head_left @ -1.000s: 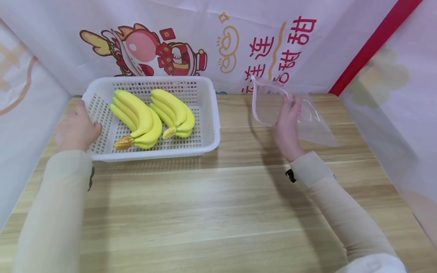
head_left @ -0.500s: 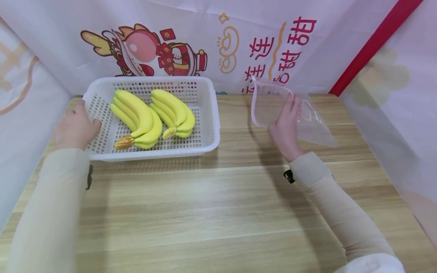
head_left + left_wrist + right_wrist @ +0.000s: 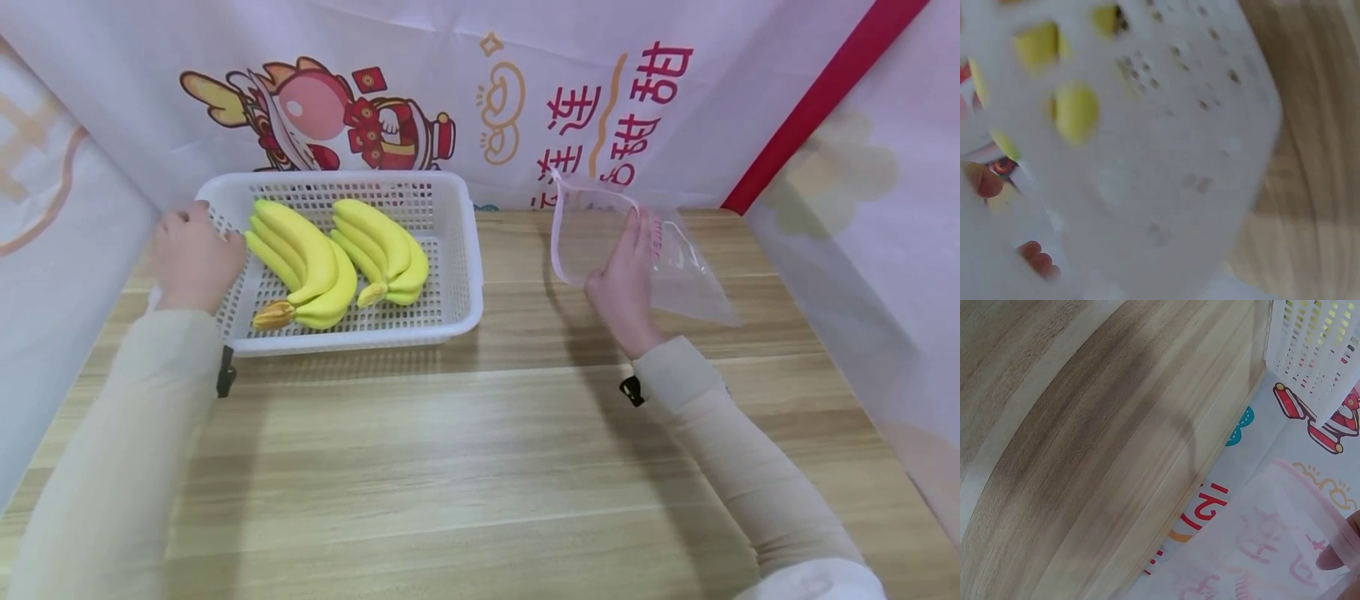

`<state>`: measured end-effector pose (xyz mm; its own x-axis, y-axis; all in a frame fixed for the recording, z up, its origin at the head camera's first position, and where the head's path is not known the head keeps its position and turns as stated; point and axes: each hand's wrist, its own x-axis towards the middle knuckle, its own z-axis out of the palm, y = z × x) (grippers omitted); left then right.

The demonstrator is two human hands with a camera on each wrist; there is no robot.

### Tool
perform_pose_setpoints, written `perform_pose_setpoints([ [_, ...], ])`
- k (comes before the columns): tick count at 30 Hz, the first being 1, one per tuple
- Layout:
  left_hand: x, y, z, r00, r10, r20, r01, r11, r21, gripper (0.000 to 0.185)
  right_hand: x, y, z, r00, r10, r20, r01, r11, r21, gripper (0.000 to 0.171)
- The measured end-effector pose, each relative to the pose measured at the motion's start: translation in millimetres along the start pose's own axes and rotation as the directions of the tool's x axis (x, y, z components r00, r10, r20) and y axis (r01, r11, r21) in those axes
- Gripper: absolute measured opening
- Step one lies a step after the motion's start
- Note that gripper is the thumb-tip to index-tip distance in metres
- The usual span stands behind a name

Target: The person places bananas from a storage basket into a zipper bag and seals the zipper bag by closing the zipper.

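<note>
A white perforated basket (image 3: 457, 275) at the back left holds two yellow banana bunches, one on the left (image 3: 303, 258) and one on the right (image 3: 384, 246). My left hand (image 3: 197, 254) hovers over the basket's left rim, its fingers loosely curled, close to the left bunch and holding nothing. The left wrist view is blurred, filled by the basket wall (image 3: 1166, 144). My right hand (image 3: 622, 275) holds a clear zip bag (image 3: 686, 279) with a pink rim upright off the table, to the right of the basket. A fingertip (image 3: 1335, 559) shows through the bag (image 3: 1260, 550).
The wooden table (image 3: 465, 450) is walled by printed banners at the back (image 3: 525, 92) and by cloth panels on the left and right sides. The basket (image 3: 1310, 356) stands against the back banner. Bare wood lies between my arms.
My left hand has moved from the basket's outer left edge up and rightward over the rim, toward the bananas. The right hand and bag have barely shifted.
</note>
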<state>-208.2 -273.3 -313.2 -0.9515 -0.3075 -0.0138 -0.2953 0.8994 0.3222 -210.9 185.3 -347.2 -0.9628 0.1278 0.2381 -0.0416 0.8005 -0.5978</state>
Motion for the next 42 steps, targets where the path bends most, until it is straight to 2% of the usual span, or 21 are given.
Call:
perform_pose_setpoints([
  [6,-3.0,33.7,3.5,0.999,0.038,0.009,-0.037,0.999,-0.034,0.064,0,2,1,1.000,-0.013,-0.027,0.013,1.000,-0.021,0.095],
  [13,-13.2,66.4,10.0,0.991,0.131,0.038,-0.129,0.991,-0.039,0.062,0,4,2,1.000,-0.018,-0.017,0.018,1.000,-0.006,0.096],
  [20,-24.6,94.3,23.2,0.966,0.243,0.091,-0.238,0.969,-0.061,0.061,-2,6,2,1.000,-0.026,0.001,0.026,0.999,0.023,0.095],
  [26,-34.5,116.6,35.8,0.943,0.271,0.192,-0.266,0.962,-0.052,0.059,-2,7,3,1.000,-0.026,0.009,0.025,0.999,0.037,0.096],
  [29,-38.0,124.1,42.8,0.930,0.287,0.231,-0.284,0.958,-0.044,0.061,-3,8,4,0.999,-0.023,0.025,0.022,0.999,0.048,0.098],
  [36,-40.0,128.7,59.1,0.899,0.358,0.250,-0.369,0.929,-0.005,0.073,-4,9,5,0.998,-0.056,0.011,0.055,0.997,0.045,0.095],
  [42,-41.3,127.0,67.8,0.888,0.370,0.274,-0.387,0.922,0.009,0.089,-4,10,5,0.998,-0.055,0.018,0.055,0.998,0.044,0.095],
])
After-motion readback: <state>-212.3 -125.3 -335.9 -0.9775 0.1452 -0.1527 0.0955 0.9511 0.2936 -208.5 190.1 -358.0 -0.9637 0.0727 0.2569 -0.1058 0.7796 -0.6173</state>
